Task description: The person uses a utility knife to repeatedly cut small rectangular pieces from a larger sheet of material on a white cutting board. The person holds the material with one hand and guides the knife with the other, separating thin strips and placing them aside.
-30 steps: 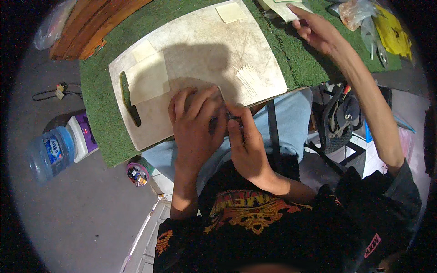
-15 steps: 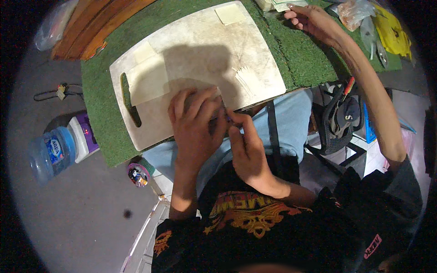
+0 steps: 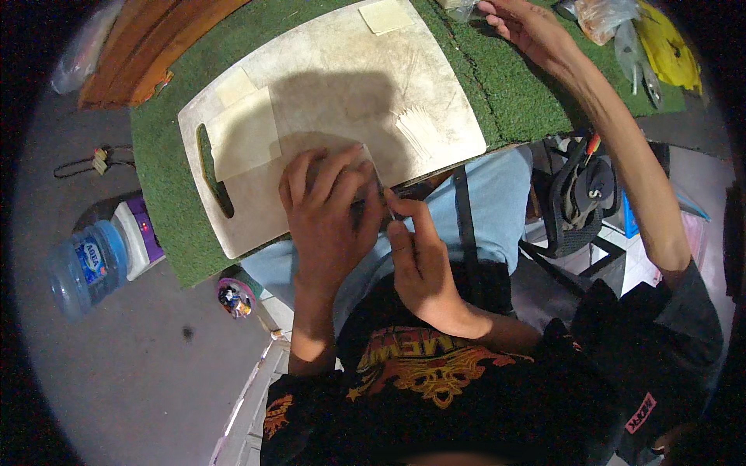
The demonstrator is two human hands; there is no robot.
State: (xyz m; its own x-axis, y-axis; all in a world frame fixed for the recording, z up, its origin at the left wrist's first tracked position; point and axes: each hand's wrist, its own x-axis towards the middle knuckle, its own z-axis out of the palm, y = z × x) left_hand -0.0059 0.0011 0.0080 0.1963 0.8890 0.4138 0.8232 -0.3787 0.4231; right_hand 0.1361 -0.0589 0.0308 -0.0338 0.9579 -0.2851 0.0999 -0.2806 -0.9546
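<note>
Thin, straight-edged flat piece [image 3: 374,165], pale along its visible edge, lies under the fingers of the left hand [image 3: 330,203] at about 6 o'clock on the large white cutting board [image 3: 342,46]; those fingers hide most of it. This hand is palm down and half open, its fingers a little spread and bent, pressing from above rather than closed around anything; its forearm comes up almost straight from 6 o'clock.

Just beside it, toward 4 o'clock, the right hand [image 3: 423,260] is turned on its side, thumb and index finger pinched together around a slim tool [image 3: 391,216], mostly hidden, at the end of the flat piece's edge. Its forearm slants in from 4 o'clock.

Outward from the hands, a fan of narrow cream strips [image 3: 417,130] lies at 3 o'clock on the board. At 9 o'clock rests a flat, pale-cream rectangular sheet [image 3: 247,136], near the board's oblong handle slot [image 3: 208,167]; at 1 o'clock is a small cream square [image 3: 386,15].

Around the board spreads the desk [image 3: 509,109] with its green, grass-like covering. Toward 2 o'clock, a co-worker's bare arm [image 3: 622,147] stretches over it, and beyond lies a crumpled yellow plastic bag [image 3: 667,54].
</note>
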